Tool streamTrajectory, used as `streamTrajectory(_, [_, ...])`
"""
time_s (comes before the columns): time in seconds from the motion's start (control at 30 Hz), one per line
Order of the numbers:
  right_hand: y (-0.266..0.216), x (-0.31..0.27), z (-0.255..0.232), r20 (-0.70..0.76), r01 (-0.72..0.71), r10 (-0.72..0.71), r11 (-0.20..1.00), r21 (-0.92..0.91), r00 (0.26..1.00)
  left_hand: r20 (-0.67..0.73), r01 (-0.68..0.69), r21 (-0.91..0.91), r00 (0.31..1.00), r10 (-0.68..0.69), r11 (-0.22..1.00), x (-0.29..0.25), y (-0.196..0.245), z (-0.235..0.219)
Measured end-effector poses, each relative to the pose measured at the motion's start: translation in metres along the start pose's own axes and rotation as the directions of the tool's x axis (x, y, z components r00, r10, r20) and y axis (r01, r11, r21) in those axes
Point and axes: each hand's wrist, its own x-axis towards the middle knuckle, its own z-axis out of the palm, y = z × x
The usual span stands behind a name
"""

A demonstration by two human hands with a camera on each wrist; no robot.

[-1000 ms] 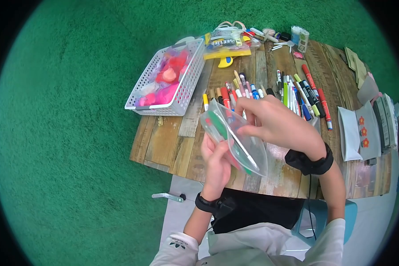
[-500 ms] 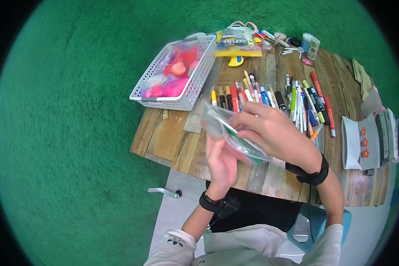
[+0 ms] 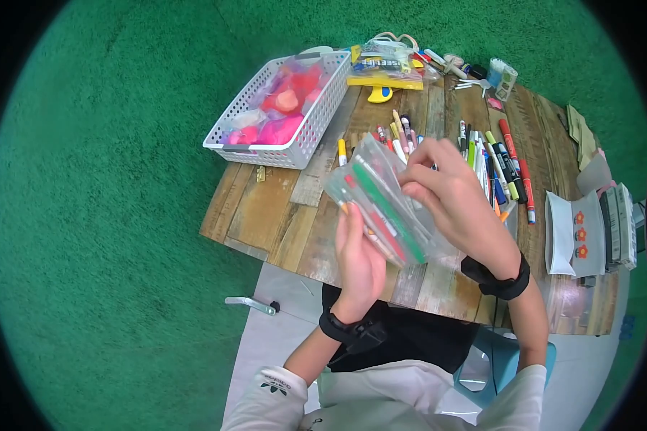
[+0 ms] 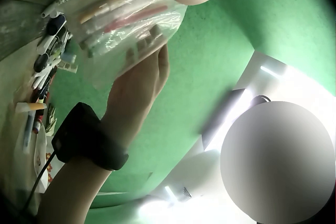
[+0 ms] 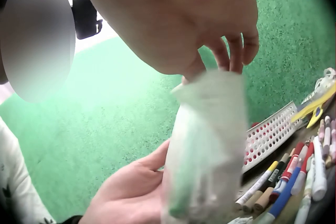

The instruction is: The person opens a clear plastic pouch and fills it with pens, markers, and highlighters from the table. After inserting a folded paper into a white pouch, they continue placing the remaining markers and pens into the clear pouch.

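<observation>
Two hands are engaged with one clear pouch, which is held tilted above the near part of the table. By the left hand its lower side is gripped, the thumb being laid across the front and the fingers kept behind. By the right hand the upper edge is pinched between bent fingers and thumb. Through the plastic a long green item and a red one can be seen, lying side by side. A black band is worn on each wrist.

Beyond the pouch, many pens and markers are spread in rows, partly hidden by the right hand. At the left a white perforated basket is filled with pink and red bagged things. Beside it a yellow-edged zip bag is placed, and at the right a sheet with three red flowers is seen.
</observation>
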Motion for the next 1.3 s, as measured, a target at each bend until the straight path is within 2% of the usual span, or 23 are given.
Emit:
streamTrajectory(0.07, [-0.008, -0.001, -0.006, 0.147, -0.044, 0.029, 0.994, 0.098, 0.989, -0.022, -0.021, -0.010, 1.000, 0.020, 1.000, -0.001, -0.001, 0.001])
streamTrajectory(0.1, [-0.013, -0.001, -0.007, 0.148, -0.044, 0.029, 0.994, 0.098, 0.989, -0.023, -0.020, -0.010, 1.000, 0.020, 1.000, -0.002, -0.001, 0.003])
streamTrajectory(0.17, [-0.022, -0.001, -0.005, -0.048, 0.061, -0.071, 0.981, -0.185, 0.996, -0.022, -0.073, -0.037, 0.997, 0.072, 0.997, -0.003, -0.003, 0.008])
streamTrajectory(0.2, [-0.021, -0.002, -0.005, -0.048, 0.061, -0.071, 0.981, -0.184, 0.996, -0.023, -0.073, -0.036, 0.997, 0.072, 0.997, -0.004, -0.004, 0.008])
streamTrajectory(0.27, [-0.017, -0.005, -0.004, 0.052, 0.046, -0.045, 0.998, -0.030, 0.998, -0.036, -0.098, -0.037, 0.995, 0.096, 0.995, -0.005, -0.007, 0.009])
streamTrajectory(0.3, [-0.018, -0.005, -0.002, 0.052, 0.048, -0.046, 0.998, -0.029, 0.998, -0.036, -0.099, -0.038, 0.995, 0.098, 0.994, -0.005, -0.008, 0.008])
streamTrajectory(0.37, [-0.022, -0.007, 0.002, 0.040, 0.012, -0.019, 0.985, 0.174, 0.999, -0.018, -0.090, -0.053, 0.996, 0.089, 0.995, -0.006, -0.010, 0.005])
streamTrajectory(0.5, [-0.027, -0.007, 0.001, 0.069, -0.048, 0.029, 0.951, 0.306, 0.997, -0.001, -0.102, 0.013, 0.995, 0.102, 0.995, -0.007, -0.007, 0.007])
streamTrajectory(0.57, [-0.028, -0.006, 0.000, 0.149, -0.168, 0.115, 0.893, 0.417, 0.982, 0.060, -0.124, 0.018, 0.991, 0.123, 0.992, -0.007, -0.007, 0.007])
streamTrajectory(0.7, [-0.024, -0.004, -0.009, 0.218, -0.119, 0.042, 0.929, 0.350, 0.975, 0.039, -0.129, 0.025, 0.991, 0.128, 0.991, -0.008, -0.007, 0.004])
streamTrajectory(0.77, [-0.017, -0.007, -0.007, 0.274, -0.291, 0.146, 0.724, 0.625, 0.951, 0.139, -0.144, 0.081, 0.981, 0.132, 0.986, -0.009, -0.003, 0.005])
streamTrajectory(0.8, [-0.014, -0.006, -0.008, 0.271, -0.291, 0.149, 0.724, 0.626, 0.951, 0.141, -0.141, 0.083, 0.982, 0.129, 0.986, -0.008, -0.001, 0.005])
streamTrajectory(0.87, [-0.009, -0.005, -0.010, 0.324, -0.394, 0.224, 0.560, 0.729, 0.919, 0.165, -0.119, 0.136, 0.982, 0.096, 0.984, -0.007, 0.003, 0.007])
streamTrajectory(1.0, [-0.013, -0.007, -0.010, 0.295, -0.346, 0.184, 0.588, 0.731, 0.937, 0.220, -0.092, 0.132, 0.973, 0.061, 0.987, -0.007, 0.002, 0.007])
streamTrajectory(1.07, [-0.023, -0.002, -0.025, 0.406, -0.323, 0.116, 0.809, 0.491, 0.907, 0.211, -0.072, 0.112, 0.976, 0.047, 0.991, -0.006, -0.002, 0.000])
streamTrajectory(1.2, [-0.024, 0.000, -0.028, 0.427, -0.345, 0.111, 0.780, 0.522, 0.898, 0.250, -0.066, 0.081, 0.967, 0.044, 0.994, -0.006, 0.000, 0.002])
streamTrajectory(1.27, [-0.017, -0.003, -0.020, 0.254, -0.189, 0.061, 0.833, 0.519, 0.965, 0.164, -0.065, 0.042, 0.985, 0.057, 0.997, -0.007, -0.004, 0.007])
streamTrajectory(1.3, [-0.017, -0.003, -0.021, 0.250, -0.188, 0.063, 0.834, 0.519, 0.966, 0.168, -0.064, 0.043, 0.984, 0.056, 0.997, -0.008, -0.005, 0.009])
